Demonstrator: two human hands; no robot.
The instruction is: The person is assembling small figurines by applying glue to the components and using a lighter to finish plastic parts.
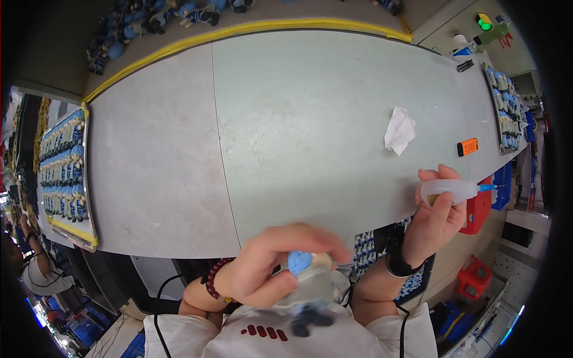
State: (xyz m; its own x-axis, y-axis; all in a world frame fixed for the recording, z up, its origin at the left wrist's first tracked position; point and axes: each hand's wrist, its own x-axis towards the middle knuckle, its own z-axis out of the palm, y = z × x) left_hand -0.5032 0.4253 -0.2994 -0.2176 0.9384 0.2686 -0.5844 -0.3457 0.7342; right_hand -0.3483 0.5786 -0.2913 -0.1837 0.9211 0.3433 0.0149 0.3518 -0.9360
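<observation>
My left hand [259, 259], with a red bead bracelet at its wrist, is closed around a small doll-like figurine [313, 287]. The figurine has a blue top to its head, a pale grey body and dark feet; it tilts in front of my chest, its lower part blurred. At the right, over the table's near edge, my right hand [439, 215] wraps round a translucent white squeeze bottle [461, 190]. The bottle lies on its side with its thin blue needle tip [487, 187] pointing right, away from the figurine.
Trays of similar figurines stand at the left [62, 167] and right [506, 110]. More figurines lie on a yellow-edged shelf [250, 28] behind. A crumpled tissue [400, 130] and an orange-and-black block [468, 147] rest on the table [298, 119]. A red stool [474, 277] stands lower right.
</observation>
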